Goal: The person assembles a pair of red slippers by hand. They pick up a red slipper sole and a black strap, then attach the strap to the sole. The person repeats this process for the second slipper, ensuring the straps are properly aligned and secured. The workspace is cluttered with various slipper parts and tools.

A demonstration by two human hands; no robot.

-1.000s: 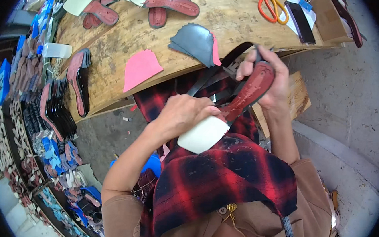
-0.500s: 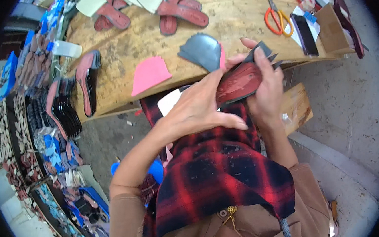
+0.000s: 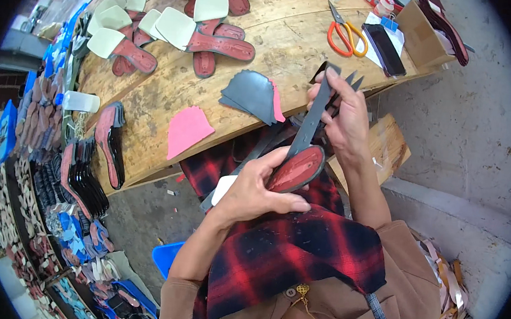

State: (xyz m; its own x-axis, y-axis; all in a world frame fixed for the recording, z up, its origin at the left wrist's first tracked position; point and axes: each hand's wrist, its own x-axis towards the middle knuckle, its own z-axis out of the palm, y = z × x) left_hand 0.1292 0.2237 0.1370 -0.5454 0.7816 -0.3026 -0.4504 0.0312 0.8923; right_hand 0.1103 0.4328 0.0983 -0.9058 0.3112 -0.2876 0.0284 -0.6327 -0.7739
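My left hand [image 3: 259, 190] is closed round a shoe sole [image 3: 298, 169] with a dark red insole and black edge, held above my lap. A white piece [image 3: 223, 187] shows by my left wrist. From the sole a long dark strap [image 3: 313, 116] runs up to my right hand [image 3: 346, 109], which pinches its upper part between thumb and fingers. More dark pointed strap ends [image 3: 351, 83] stick out behind the right fingers. On the table's near edge lie a pink scalloped piece [image 3: 188, 131] and a small stack of dark scalloped pieces [image 3: 250, 94].
Red soles with cream pads [image 3: 222, 46] lie across the wooden table [image 3: 289, 36]. Orange-handled scissors [image 3: 343, 34], a black phone [image 3: 384, 49] and a cardboard box [image 3: 421, 34] are at the right. Left stand a bottle [image 3: 81, 102] and stacked soles [image 3: 83, 176].
My right hand has let go of the sole's side and drawn up and away, pulling the strap out straight. My left hand, earlier with thumb spread beside the sole, now grips it lower down.
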